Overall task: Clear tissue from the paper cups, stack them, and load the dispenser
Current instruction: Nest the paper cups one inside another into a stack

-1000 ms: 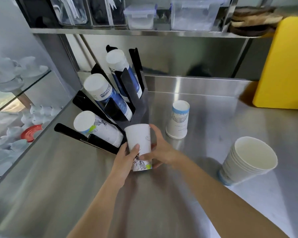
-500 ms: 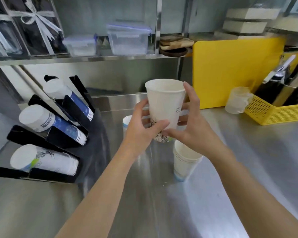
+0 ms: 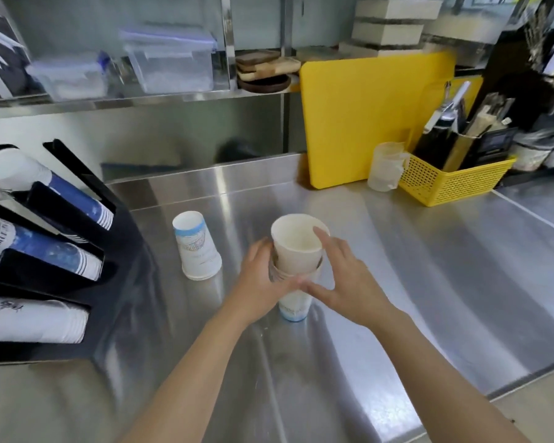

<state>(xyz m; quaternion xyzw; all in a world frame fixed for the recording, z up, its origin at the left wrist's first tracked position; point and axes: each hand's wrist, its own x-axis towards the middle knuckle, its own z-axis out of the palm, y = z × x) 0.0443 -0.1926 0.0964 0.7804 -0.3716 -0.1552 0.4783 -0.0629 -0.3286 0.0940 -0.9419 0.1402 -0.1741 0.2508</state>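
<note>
A white paper cup [image 3: 296, 243] sits mouth-up in the top of a stack of cups [image 3: 293, 306] standing on the steel counter [image 3: 429, 266]. My left hand [image 3: 259, 279] wraps the stack's left side. My right hand [image 3: 343, 276] touches the right side, index finger on the top cup's rim, other fingers spread. No tissue shows inside the top cup. One more cup [image 3: 197, 246] with a blue band stands upside down to the left. The black dispenser [image 3: 55, 276] at the far left holds three slanted rows of cups.
A yellow cutting board [image 3: 365, 119] leans on the back wall. To its right stand a clear measuring jug [image 3: 386, 166] and a yellow basket [image 3: 451, 180] of utensils. A shelf above carries clear plastic boxes [image 3: 170, 59]. The counter's front edge runs at lower right.
Both hands lifted one cup from beside the dispenser, turned it mouth-up, carried it right and lowered it into the stack. The view swung to the right.
</note>
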